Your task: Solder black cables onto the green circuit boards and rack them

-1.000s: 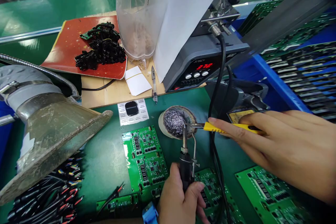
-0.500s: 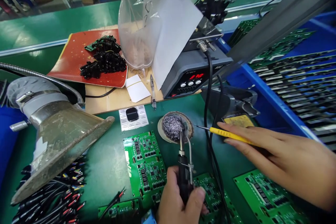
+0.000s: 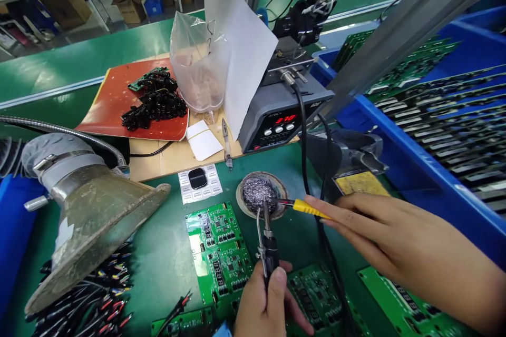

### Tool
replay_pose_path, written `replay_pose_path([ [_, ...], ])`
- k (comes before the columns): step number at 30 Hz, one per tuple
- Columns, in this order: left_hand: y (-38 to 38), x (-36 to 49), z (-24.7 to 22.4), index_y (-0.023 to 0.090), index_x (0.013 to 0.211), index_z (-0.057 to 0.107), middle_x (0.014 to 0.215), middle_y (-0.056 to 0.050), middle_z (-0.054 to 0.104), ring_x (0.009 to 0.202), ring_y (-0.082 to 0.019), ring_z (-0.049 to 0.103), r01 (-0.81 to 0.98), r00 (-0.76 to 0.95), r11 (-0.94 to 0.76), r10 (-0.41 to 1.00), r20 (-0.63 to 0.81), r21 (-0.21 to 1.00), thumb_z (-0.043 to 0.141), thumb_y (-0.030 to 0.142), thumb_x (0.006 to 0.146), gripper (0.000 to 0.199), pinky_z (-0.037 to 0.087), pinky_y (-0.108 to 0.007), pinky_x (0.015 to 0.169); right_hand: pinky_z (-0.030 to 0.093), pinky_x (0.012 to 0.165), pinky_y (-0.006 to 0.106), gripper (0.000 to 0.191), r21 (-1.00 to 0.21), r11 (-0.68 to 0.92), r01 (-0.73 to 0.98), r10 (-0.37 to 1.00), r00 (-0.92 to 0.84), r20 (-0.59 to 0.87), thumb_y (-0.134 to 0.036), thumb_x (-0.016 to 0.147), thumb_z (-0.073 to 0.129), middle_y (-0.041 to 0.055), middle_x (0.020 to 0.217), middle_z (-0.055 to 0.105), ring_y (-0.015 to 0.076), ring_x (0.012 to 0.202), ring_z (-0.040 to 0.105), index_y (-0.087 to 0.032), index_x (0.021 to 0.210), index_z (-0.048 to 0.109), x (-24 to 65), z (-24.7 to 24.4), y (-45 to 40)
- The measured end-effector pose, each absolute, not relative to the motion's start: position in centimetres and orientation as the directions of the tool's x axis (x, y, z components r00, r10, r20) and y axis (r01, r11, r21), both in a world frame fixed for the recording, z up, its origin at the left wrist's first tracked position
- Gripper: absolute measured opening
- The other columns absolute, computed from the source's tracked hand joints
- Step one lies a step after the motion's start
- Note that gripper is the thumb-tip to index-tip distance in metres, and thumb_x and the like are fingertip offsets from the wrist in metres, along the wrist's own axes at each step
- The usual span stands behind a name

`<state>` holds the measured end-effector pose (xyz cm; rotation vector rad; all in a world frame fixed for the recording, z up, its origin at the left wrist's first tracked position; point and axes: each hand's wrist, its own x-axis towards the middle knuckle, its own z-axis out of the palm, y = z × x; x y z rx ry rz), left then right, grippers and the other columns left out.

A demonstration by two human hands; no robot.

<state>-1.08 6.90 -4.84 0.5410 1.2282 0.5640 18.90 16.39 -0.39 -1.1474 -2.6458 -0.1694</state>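
Note:
My left hand (image 3: 263, 300) is closed around the black handle of a soldering iron (image 3: 270, 253), which has a thin metal tube clamped along its side. The iron's tip rests at a round dish (image 3: 283, 189) filled with a silvery, crumbly mass (image 3: 256, 194). From the right, my right hand (image 3: 383, 237) pinches a slim yellow-handled tool (image 3: 312, 208) with a thin shaft. Its end meets or nearly meets the iron's tip at the dish; contact is hard to tell. Green circuit boards (image 3: 219, 253) with digit displays lie beside and below my left hand.
A soldering station (image 3: 282, 110) with a red display stands behind the dish; its black cable (image 3: 303, 142) hangs near my right hand. A fume hood (image 3: 98, 226) and wire bundles (image 3: 90, 295) occupy the left. A blue bin (image 3: 415, 152) of boards stands right.
My right hand has moved the yellow-handled tool left, bringing its end to the iron's tip. The iron has turned in my left hand, so its tube now lies on the left side.

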Motion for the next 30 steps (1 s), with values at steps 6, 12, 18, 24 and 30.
replay_pose_path([
  [6,6.9,-1.0,-5.2,0.014,0.105,0.045,0.044,0.011,0.037,0.035,-0.005,0.029,-0.369,0.36,0.776,0.627,-0.691,0.512,0.049,0.076,0.067,0.073,0.038,-0.02,0.042,0.049,0.052,0.028,0.037,0.007,0.703,0.711,0.683,-0.677,0.274,-0.018,0.088,0.041,0.0037,0.08,0.056,0.0149,0.065,0.057,-0.022,0.124,0.049,18.7,-0.8,16.9],
  [12,6.8,-0.9,-5.5,0.019,0.089,0.041,0.042,0.012,0.037,0.033,-0.004,0.027,-0.424,0.383,0.777,0.619,-0.686,0.465,0.051,0.076,0.066,0.062,0.034,-0.017,0.039,0.048,0.054,0.028,0.035,-0.01,0.696,0.718,0.692,-0.668,0.273,-0.021,0.088,0.041,0.0032,0.08,0.057,0.0146,0.066,0.057,-0.022,0.122,0.051,18.9,-1.2,16.9],
  [18,6.4,-0.9,-6.1,0.019,0.081,0.039,0.041,0.011,0.041,0.032,-0.003,0.029,-0.46,0.393,0.772,0.62,-0.679,0.439,0.05,0.074,0.069,0.057,0.032,-0.017,0.037,0.047,0.053,0.029,0.032,-0.014,0.701,0.713,0.686,-0.668,0.29,-0.02,0.089,0.039,0.0037,0.078,0.056,0.0153,0.065,0.056,-0.022,0.118,0.052,18.7,-1.3,17.1],
  [24,6.4,-1.0,-6.2,0.018,0.078,0.041,0.045,0.009,0.046,0.034,-0.004,0.037,-0.493,0.379,0.767,0.615,-0.692,0.411,0.053,0.072,0.069,0.056,0.033,-0.017,0.037,0.048,0.055,0.031,0.031,-0.003,0.702,0.712,0.677,-0.667,0.312,-0.018,0.087,0.042,0.0046,0.08,0.055,0.0167,0.068,0.055,-0.022,0.117,0.052,18.5,-1.5,17.4],
  [30,6.7,-1.0,-5.7,0.017,0.078,0.043,0.048,0.008,0.048,0.036,-0.005,0.042,-0.481,0.371,0.781,0.594,-0.714,0.399,0.056,0.072,0.066,0.058,0.035,-0.017,0.037,0.046,0.056,0.03,0.032,-0.026,0.712,0.702,0.675,-0.674,0.301,-0.019,0.087,0.042,0.0039,0.081,0.055,0.0159,0.068,0.054,-0.023,0.118,0.051,18.7,-1.4,17.5],
])
